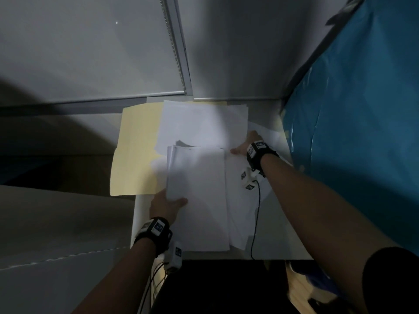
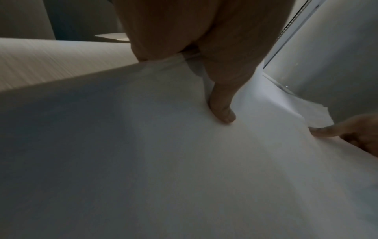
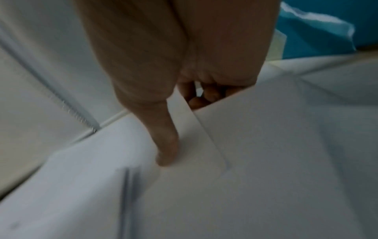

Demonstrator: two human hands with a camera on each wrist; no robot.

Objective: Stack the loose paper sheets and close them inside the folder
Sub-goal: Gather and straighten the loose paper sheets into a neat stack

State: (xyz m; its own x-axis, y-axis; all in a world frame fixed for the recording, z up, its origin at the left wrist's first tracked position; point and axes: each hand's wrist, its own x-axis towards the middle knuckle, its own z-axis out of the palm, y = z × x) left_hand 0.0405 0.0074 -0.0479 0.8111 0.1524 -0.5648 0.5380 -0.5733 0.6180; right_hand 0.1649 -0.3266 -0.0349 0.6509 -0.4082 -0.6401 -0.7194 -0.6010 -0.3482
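An open cream folder [image 1: 136, 150] lies flat on the table. White sheets [image 1: 204, 125] lie skewed across its right half. Nearer me sits a stack of white paper [image 1: 199, 200]. My left hand [image 1: 167, 205] grips that stack at its left edge, thumb [image 2: 222, 113] on top and fingers hidden beneath. My right hand [image 1: 244, 146] pinches the sheets at their right edge, thumb [image 3: 165, 153] on top and curled fingers [image 3: 202, 97] under the paper. The stack [image 2: 184, 161] fills the left wrist view.
A grey partition wall [image 1: 90, 53] with a metal strip stands right behind the folder. A blue plastic-covered bulk [image 1: 362, 132] crowds the right side. A pale ribbed board [image 1: 56, 223] lies left. Cables hang from the wrist cameras near the table's front edge [image 1: 226, 259].
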